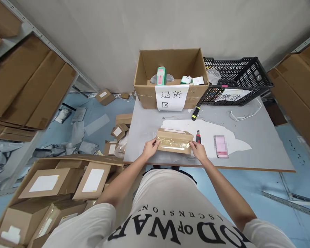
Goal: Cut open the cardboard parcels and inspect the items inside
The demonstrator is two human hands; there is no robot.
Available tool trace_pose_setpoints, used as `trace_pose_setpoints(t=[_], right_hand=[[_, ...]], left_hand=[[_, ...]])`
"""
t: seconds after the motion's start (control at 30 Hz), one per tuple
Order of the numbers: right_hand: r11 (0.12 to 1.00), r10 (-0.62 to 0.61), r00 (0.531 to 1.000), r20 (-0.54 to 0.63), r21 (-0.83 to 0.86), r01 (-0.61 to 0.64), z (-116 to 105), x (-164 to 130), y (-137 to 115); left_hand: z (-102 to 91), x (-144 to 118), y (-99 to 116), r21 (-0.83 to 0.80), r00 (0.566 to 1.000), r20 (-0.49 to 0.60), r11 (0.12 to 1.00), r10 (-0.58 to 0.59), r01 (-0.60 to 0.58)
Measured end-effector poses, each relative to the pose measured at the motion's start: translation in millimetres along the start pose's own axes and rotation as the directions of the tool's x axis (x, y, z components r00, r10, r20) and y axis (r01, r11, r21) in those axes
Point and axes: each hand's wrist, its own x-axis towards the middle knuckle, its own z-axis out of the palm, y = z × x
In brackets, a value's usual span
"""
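Note:
A small flat cardboard parcel (174, 141) wrapped with clear tape lies on the grey table (260, 144) near its front edge. My left hand (150, 148) grips its left end and my right hand (198, 151) grips its right end. A red box cutter (198, 137) lies just behind my right hand. A pink-and-white item (220, 146) rests on a white sheet to the right of the parcel.
An open cardboard box (170, 77) with a paper sign and a black plastic crate (236, 81) stand at the table's back. A yellow-black marker (195, 113) lies before them. Cardboard parcels (54, 193) pile on the floor at left; shelves of flat cartons flank both sides.

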Motion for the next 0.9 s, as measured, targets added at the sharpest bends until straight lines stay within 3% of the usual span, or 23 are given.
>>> trace_pose_setpoints(t=[0.1, 0.27, 0.4, 0.6, 0.9], right_hand=[[0.998, 0.015, 1.0, -0.014, -0.057, -0.016, -6.3, 14.9, -5.9], [0.993, 0.098, 0.995, 0.018, -0.072, -0.097, 2.9, 36.4, 1.8], [0.973, 0.191, 0.978, 0.08, 0.114, -0.199, 10.6, 45.1, 14.7], [0.836, 0.312, 0.931, 0.192, 0.41, -0.365, 19.1, 44.2, 27.9], [0.792, 0.267, 0.95, 0.163, 0.524, -0.313, 33.4, 35.0, 41.0]], left_hand=[[-1.5, 13.2, 5.8, 0.055, 0.999, 0.009, 0.997, -0.048, 0.047], [10.8, 29.5, -8.9, 0.046, 0.982, 0.012, 0.981, -0.191, 0.19], [17.3, 34.8, -22.2, -0.005, 0.97, 0.031, 0.971, -0.241, 0.241], [19.9, 34.6, -32.1, -0.115, 0.963, 0.066, 0.957, -0.26, 0.266], [21.0, 24.9, -43.0, -0.261, 0.964, 0.083, 0.928, -0.254, 0.267]])
